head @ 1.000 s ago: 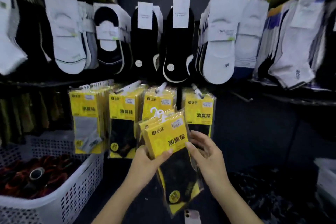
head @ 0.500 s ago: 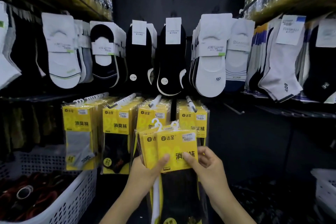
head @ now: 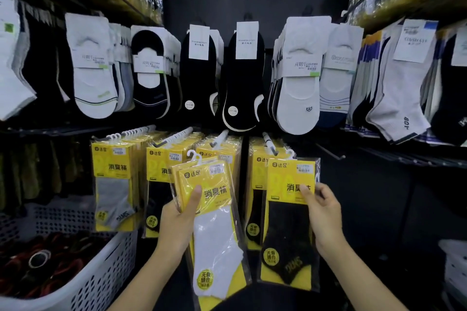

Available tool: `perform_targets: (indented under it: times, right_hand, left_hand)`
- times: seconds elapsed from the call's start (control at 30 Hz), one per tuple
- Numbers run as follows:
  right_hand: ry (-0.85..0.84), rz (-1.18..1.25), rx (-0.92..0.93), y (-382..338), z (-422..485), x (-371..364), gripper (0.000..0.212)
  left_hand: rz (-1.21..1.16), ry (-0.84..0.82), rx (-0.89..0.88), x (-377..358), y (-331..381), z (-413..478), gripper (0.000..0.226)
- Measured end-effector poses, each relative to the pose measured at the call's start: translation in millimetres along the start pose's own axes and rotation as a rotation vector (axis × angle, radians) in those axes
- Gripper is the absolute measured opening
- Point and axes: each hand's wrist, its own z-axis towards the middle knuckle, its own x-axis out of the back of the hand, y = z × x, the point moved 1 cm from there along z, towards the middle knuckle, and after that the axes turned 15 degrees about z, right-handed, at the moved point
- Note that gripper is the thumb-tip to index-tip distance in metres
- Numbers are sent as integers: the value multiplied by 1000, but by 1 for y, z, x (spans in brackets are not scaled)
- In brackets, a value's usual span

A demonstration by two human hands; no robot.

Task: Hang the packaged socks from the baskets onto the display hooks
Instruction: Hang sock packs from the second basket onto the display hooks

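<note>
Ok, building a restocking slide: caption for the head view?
Left hand holds a stack of yellow sock packs; right hand holds one black-sock pack at the display hooks.

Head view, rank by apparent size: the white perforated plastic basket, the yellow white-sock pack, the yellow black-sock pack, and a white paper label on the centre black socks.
1. The white perforated plastic basket, though partly out of frame.
2. The yellow white-sock pack and the yellow black-sock pack: alike, so unranked.
3. The white paper label.

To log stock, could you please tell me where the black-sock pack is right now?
In the head view, the black-sock pack is right of centre, pinched by the right hand, beside the white-sock pack in the left hand.
</note>
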Motion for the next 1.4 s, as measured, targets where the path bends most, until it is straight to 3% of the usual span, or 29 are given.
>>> perform_targets:
  times: [0.23,0.3,0.43,0.57,0.63,0.77,0.87,0.97,1.1,1.23,1.4]
  right_hand:
    - [-65,-83,-1,20,29,-23,5]
    - [-49,-101,-40,28,36,-25,7]
    - [167,-228,-81,36,43,-20,27]
    - [312,-300,15,35,29,-10,25]
    - [227,-254,72,32,14,-12,20]
    - [-123,-62,-72,22,-20,-36,17]
    - [-244,-29,-81,19,-35,-47,20]
    - [-222,12,-93,20,-37,-42,15]
    - [-93,44,-130,20,-27,-25,12]
    - [83,-34,13,10,-6,-9,15]
    - [36,-49,112,-6,20,-14,10]
  left_hand:
    - [6,17,5,-2,1,1,32]
    - [-5,2,21,-3,1,1,25]
    - [-32,-24,70,-9,2,-1,25]
    - [-29,-35,94,-14,1,-5,20]
    - [-37,-52,110,-18,0,-7,18]
    - [-77,-87,136,-33,0,-13,28]
    - [-55,-97,103,-45,1,-19,26]
    - [-54,-137,100,-48,-2,-21,28]
    - [33,-138,120,-39,-13,-15,52]
    - [82,-14,72,-21,-8,-7,38]
    - [137,65,53,-8,-3,4,45]
